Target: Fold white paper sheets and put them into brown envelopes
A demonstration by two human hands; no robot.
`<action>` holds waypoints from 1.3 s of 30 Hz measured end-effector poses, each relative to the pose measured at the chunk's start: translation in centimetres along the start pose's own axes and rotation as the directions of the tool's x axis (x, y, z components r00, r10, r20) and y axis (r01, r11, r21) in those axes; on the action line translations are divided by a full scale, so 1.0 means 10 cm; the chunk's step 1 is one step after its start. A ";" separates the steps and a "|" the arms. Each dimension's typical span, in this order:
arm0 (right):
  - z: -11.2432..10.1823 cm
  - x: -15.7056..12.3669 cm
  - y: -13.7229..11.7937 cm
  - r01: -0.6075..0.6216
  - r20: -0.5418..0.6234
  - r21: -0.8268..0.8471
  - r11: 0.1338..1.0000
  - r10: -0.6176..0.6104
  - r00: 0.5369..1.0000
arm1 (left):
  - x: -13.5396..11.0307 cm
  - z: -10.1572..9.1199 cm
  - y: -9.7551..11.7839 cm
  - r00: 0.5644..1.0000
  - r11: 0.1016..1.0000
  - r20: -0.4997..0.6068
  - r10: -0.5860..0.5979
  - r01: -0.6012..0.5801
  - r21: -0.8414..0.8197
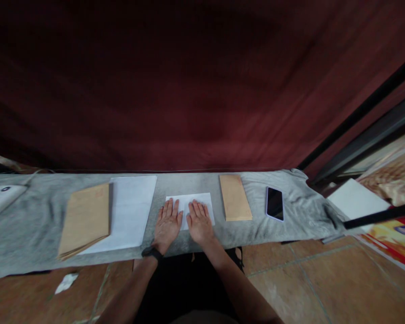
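A white sheet of paper (185, 201), looking folded, lies on the grey cloth in front of me. Both of my hands press flat on it, palms down. My left hand (168, 222) covers the sheet's left part, its fingers stretched forward; a black band circles that wrist. On the right part rests my right hand (200, 220), fingers extended and slightly spread. Much of the sheet is hidden under the hands. Just right of it lies a brown envelope (235, 198). Larger white sheets (131, 211) are to the left, partly under a stack of brown envelopes (86, 216).
The long grey cloth (199, 180) covers a narrow surface before a dark red curtain (195, 99). A phone (275, 204) lies at right, a white device (3, 200) with a cable at far left. Crumpled tissue (66, 283) is on the tiled floor. Black bars cross the right side.
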State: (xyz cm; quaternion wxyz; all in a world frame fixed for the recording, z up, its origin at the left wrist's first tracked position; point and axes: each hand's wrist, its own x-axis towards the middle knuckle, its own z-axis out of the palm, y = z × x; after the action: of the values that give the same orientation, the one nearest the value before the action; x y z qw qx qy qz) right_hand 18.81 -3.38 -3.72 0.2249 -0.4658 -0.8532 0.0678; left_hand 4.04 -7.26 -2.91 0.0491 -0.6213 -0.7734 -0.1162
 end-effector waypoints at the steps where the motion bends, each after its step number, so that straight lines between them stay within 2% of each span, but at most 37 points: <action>1: 0.03 -0.03 -0.04 0.029 -0.001 0.008 1.000 -0.029 1.000 | 0.00 -0.01 0.00 1.000 1.000 0.001 0.005 -0.005 -0.001; 4: 0.07 -0.11 -0.07 0.048 -0.030 0.003 0.999 -0.048 0.998 | -0.01 -0.01 0.00 1.000 1.000 -0.002 0.016 -0.016 -0.012; 7: 0.06 -0.17 0.02 0.037 -0.062 -0.024 0.999 -0.038 0.997 | -0.01 0.00 -0.01 1.000 1.000 -0.012 0.012 -0.013 -0.022; 17: -0.17 -0.37 0.31 -0.046 -0.050 -0.103 0.994 0.041 0.998 | -0.01 -0.01 -0.01 1.000 1.000 -0.009 0.017 -0.017 0.000; 23: -0.25 -0.43 0.36 -0.081 -0.024 -0.122 0.989 0.079 0.997 | -0.15 0.06 -0.15 0.997 1.000 -0.075 -0.024 0.023 -0.013; 26: -0.25 -0.42 0.35 -0.091 -0.012 -0.117 0.989 0.090 0.996 | -0.24 0.02 -0.20 0.993 0.998 -0.102 -0.061 0.058 -0.031; 28: -0.24 -0.42 0.35 -0.092 -0.019 -0.108 0.990 0.090 0.996 | -0.29 -0.04 -0.16 0.989 0.997 -0.126 -0.073 0.068 -0.043; 30: -0.23 -0.43 0.35 -0.087 -0.037 -0.098 0.991 0.084 0.996 | -0.34 -0.09 -0.05 0.992 0.998 -0.122 -0.015 0.007 -0.066; 34: -0.23 -0.44 0.35 -0.071 -0.068 -0.100 0.992 0.064 0.996 | -0.46 -0.10 0.24 0.978 0.972 -0.048 0.205 -0.209 -0.109; 36: -0.24 -0.44 0.35 -0.067 -0.065 -0.108 0.992 0.061 0.996 | -0.52 -0.08 0.31 0.967 0.962 -0.037 0.251 -0.253 -0.101; 39: -0.26 -0.44 0.36 -0.068 -0.050 -0.112 0.991 0.063 0.997 | -0.58 -0.07 0.27 0.966 0.964 -0.045 0.255 -0.258 -0.073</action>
State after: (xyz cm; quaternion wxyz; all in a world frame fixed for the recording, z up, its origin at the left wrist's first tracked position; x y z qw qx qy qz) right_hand 24.73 -5.26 -4.01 0.2155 -0.5069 -0.8345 0.0155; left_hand 7.90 -12.40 -3.19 0.0530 -0.7154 -0.6804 -0.1498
